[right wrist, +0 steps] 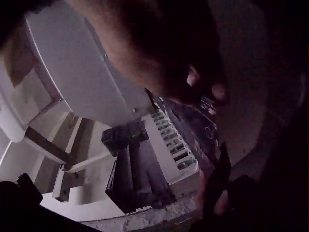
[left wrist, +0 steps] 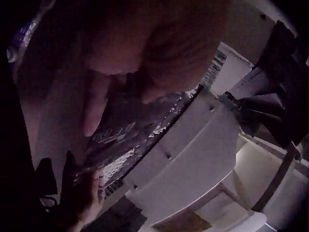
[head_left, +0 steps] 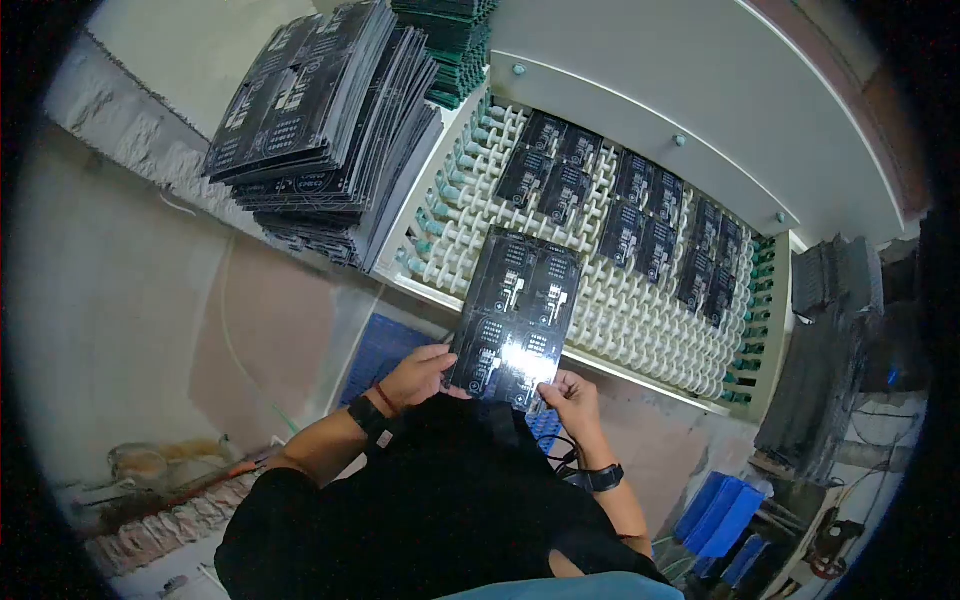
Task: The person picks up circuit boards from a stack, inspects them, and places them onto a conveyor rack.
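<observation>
In the head view a black printed circuit board panel (head_left: pixel 515 310) with white markings is held by both hands before the black-clothed torso. My left hand (head_left: pixel 425 375) grips its lower left edge. At the lower right corner, my right hand (head_left: pixel 572 400) pinches the panel with the thumb on top. Light glares off the panel near that corner. Its far end overlaps the near side of a roller conveyor (head_left: pixel 440 270) carrying several similar panels (head_left: pixel 548 168). Both wrist views are dark; the left hand (left wrist: pixel 145 53) and right hand (right wrist: pixel 159 53) partly hide the panel there.
A tall, uneven stack of black panels (head_left: pixel 300 110) stands left of the conveyor, with green boards (head_left: pixel 445 45) behind it. A large pale cover (head_left: pixel 690 110) rises along the far side. Dark stacked sheets (head_left: pixel 815 350) and blue bins (head_left: pixel 718 512) are at the right.
</observation>
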Tool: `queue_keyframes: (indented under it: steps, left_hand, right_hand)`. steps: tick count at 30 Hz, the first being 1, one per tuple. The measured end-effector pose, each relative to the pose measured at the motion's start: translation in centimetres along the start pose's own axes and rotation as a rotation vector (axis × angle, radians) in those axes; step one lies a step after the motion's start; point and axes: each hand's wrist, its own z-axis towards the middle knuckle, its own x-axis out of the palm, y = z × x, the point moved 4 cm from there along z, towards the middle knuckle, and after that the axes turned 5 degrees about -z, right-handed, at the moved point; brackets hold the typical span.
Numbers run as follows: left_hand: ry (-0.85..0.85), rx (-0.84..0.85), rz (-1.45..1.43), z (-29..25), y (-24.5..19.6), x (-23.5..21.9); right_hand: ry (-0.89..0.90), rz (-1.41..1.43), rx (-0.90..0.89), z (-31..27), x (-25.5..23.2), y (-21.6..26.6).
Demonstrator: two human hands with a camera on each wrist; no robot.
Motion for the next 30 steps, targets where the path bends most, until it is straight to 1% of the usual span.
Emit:
queue_keyframes:
  steps: [2,3,5,9,11,12,14,15,18,20,21,22,23,24,26,27,30]
  left_hand:
    - [-0.062,0.047,0.130,0.0,-0.3,-0.2]
    - [-0.059,0.047,0.128,0.0,-0.3,-0.2]
    - [-0.162,0.061,0.146,0.2,-0.4,-0.3]
    - [-0.183,0.077,0.181,0.6,-0.5,-0.3]
    - [-0.249,0.119,0.152,0.7,-0.1,-2.1]
    - [-0.236,0.110,0.153,0.5,-0.2,-1.9]
    - [-0.360,0.234,0.109,-0.4,-1.1,-2.0]
    - [-0.379,0.241,0.088,-0.5,-1.2,-2.5]
    - [-0.365,0.263,0.129,-1.1,-2.2,-2.4]
    - [-0.351,0.241,0.152,-0.9,-2.5,-3.4]
    - [-0.341,0.261,0.148,-0.8,-2.8,-3.3]
    - [-0.332,0.280,0.146,-0.7,-3.2,-3.2]
    - [-0.326,0.274,0.150,-0.5,-3.5,-2.9]
    - [-0.332,0.270,0.155,-0.3,-4.0,-2.6]
    - [-0.334,0.262,0.164,0.2,-4.3,-2.8]
    - [-0.329,0.248,0.171,0.7,-4.4,-3.2]
    - [-0.310,0.237,0.207,1.5,-4.8,-3.5]
  right_hand:
    - [-0.017,-0.030,0.044,-0.3,0.3,0.8]
    - [-0.019,-0.033,0.044,-0.3,0.3,0.9]
    - [-0.059,-0.130,0.083,-0.5,0.0,0.9]
    - [-0.104,-0.171,0.093,-0.4,-0.6,0.3]
    - [-0.160,-0.183,-0.032,-0.5,-1.5,-0.8]
    - [-0.175,-0.186,-0.030,-0.9,-2.1,-0.5]
    - [-0.143,0.074,0.030,-1.8,-3.3,0.1]
    - [-0.150,0.107,0.030,-2.4,-4.4,-0.3]
    - [-0.162,0.132,0.033,-3.9,-7.9,-2.2]
    - [-0.207,0.154,0.030,-4.4,-9.4,-2.3]
    - [-0.219,0.133,0.020,-4.4,-10.2,-2.6]
    - [-0.233,0.113,0.012,-4.4,-10.7,-2.9]
    - [-0.287,0.071,0.076,-4.2,-11.0,-3.2]
    - [-0.296,0.073,0.076,-4.0,-11.3,-3.3]
    - [-0.299,-0.014,0.110,-3.5,-11.9,-3.4]
    - [-0.375,0.003,0.112,-3.6,-11.6,-2.8]
    - [-0.376,0.082,0.127,-4.5,-13.5,-3.4]
